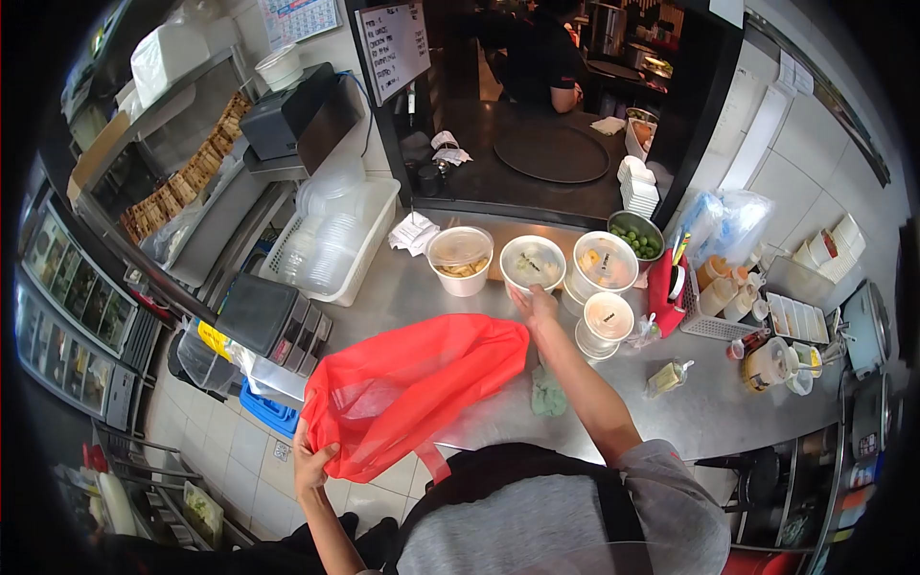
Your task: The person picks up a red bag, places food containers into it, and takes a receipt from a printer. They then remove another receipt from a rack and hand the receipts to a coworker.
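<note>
A red fabric bag (412, 388) hangs open over the counter's front edge, its left rim pinched in my left hand (314, 462). My right hand (537, 305) is at the near side of a lidded white bowl (532, 264), its fingers partly hidden by the bowl. Left of that bowl stands another lidded bowl (460, 259) with yellowish food. To the right are a lidded bowl (606, 261) and, nearer me, a smaller lidded cup (609, 316), both on top of other containers.
A green cloth (548, 391) and a small wrapped packet (668, 379) lie on the steel counter (479, 412). A white basket (369, 240) of plastic containers is at left, a basket of sauce bottles (714, 311) at right. Beyond the pass window, a person (541, 57) stands near a round tray (552, 153).
</note>
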A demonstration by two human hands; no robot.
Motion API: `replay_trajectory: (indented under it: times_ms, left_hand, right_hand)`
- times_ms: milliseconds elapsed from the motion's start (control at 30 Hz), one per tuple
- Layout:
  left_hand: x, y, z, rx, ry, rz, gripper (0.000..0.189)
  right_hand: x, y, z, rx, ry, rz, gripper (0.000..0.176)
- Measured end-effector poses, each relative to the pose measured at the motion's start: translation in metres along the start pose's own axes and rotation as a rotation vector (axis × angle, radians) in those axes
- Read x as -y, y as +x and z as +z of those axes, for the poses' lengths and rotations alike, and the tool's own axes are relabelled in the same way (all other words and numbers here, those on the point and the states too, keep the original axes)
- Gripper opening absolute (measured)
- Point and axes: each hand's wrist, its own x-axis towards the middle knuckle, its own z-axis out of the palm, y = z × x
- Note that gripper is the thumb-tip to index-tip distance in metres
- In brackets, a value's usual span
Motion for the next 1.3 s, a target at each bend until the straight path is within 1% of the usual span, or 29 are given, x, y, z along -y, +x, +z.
replay_trajectory:
  times_ms: [67, 100, 167, 233, 367, 400, 433, 467, 500, 533, 600, 700, 733, 767, 833, 867, 967, 1000, 1100, 1200, 1233, 1267, 1300]
  left_hand:
    - [-0.006, -0.001, 0.003, 0.030, 0.018, -0.034, 0.089]
    - [-0.006, 0.000, 0.001, 0.062, 0.029, -0.057, 0.088]
    - [-0.005, 0.000, -0.006, 0.123, 0.051, -0.104, 0.085]
    - [-0.006, -0.001, -0.005, 0.125, 0.084, -0.140, 0.080]
    - [-0.009, 0.002, 0.000, 0.138, 0.113, -0.174, 0.070]
    - [-0.011, 0.002, 0.007, 0.140, 0.062, -0.207, 0.067]
    - [-0.013, 0.006, 0.017, 0.127, 0.006, -0.218, 0.065]
    - [-0.014, 0.010, 0.029, 0.115, -0.051, -0.233, 0.064]
    - [-0.014, 0.014, 0.039, 0.103, -0.109, -0.251, 0.063]
    - [-0.011, 0.020, 0.046, 0.099, -0.103, -0.295, 0.059]
    - [-0.003, 0.033, 0.068, 0.075, -0.201, -0.330, 0.057]
    - [0.000, 0.052, 0.096, 0.062, -0.326, -0.333, 0.052]
    - [0.000, 0.058, 0.100, 0.062, -0.366, -0.323, 0.051]
    - [0.003, 0.064, 0.100, 0.075, -0.381, -0.315, 0.051]
    - [0.012, 0.075, 0.098, 0.094, -0.411, -0.298, 0.052]
    - [0.015, 0.079, 0.096, 0.093, -0.356, -0.299, 0.049]
    - [0.013, 0.086, 0.100, 0.118, -0.305, -0.321, 0.050]
    - [0.010, 0.085, 0.107, 0.114, -0.288, -0.276, 0.053]
    - [-0.012, 0.075, 0.128, 0.169, -0.242, -0.191, 0.055]
    - [-0.025, 0.060, 0.135, 0.110, -0.157, -0.049, 0.052]
    - [-0.025, 0.057, 0.125, 0.059, -0.097, -0.065, 0.050]
    - [-0.027, 0.052, 0.103, 0.006, -0.038, -0.086, 0.049]
    - [-0.028, 0.046, 0.081, -0.051, 0.022, -0.114, 0.047]
  right_hand:
    - [0.012, -0.012, -0.007, 0.034, -0.041, 0.085, 0.034]
    - [0.017, -0.019, -0.010, 0.051, -0.061, 0.125, 0.036]
    - [0.022, -0.030, -0.018, 0.114, -0.081, 0.149, 0.023]
    - [0.028, -0.041, -0.023, 0.217, -0.101, 0.187, 0.012]
    - [0.059, -0.096, -0.006, 0.382, -0.360, 0.118, 0.010]
    - [0.068, -0.113, 0.001, 0.416, -0.409, 0.099, 0.011]
    - [0.075, -0.126, 0.007, 0.447, -0.456, 0.079, 0.011]
    - [0.082, -0.136, 0.013, 0.523, -0.496, 0.094, 0.022]
    - [0.087, -0.148, 0.020, 0.567, -0.485, 0.123, 0.025]
    - [0.089, -0.161, 0.030, 0.607, -0.474, 0.152, 0.029]
    - [0.086, -0.168, 0.035, 0.681, -0.498, 0.216, 0.038]
    - [0.072, -0.169, 0.031, 0.788, -0.566, 0.408, 0.039]
    - [0.066, -0.175, 0.033, 0.786, -0.547, 0.472, 0.038]
    - [0.061, -0.178, 0.032, 0.804, -0.597, 0.547, 0.040]
    - [0.045, -0.169, 0.015, 0.893, -0.670, 0.655, 0.043]
    - [0.040, -0.172, 0.012, 0.902, -0.727, 0.668, 0.043]
    - [0.016, -0.160, -0.009, 0.928, -0.846, 0.712, 0.044]
    - [0.008, -0.152, -0.018, 0.928, -0.861, 0.754, 0.045]
    - [0.001, -0.145, -0.022, 0.886, -0.927, 0.768, 0.038]
    - [0.002, -0.140, -0.012, 0.856, -1.176, 0.634, 0.028]
    - [0.003, -0.135, -0.009, 0.843, -1.241, 0.575, 0.023]
    - [0.006, -0.125, -0.008, 0.828, -1.337, 0.537, 0.026]
    - [0.012, -0.116, -0.007, 0.766, -1.368, 0.505, 0.028]
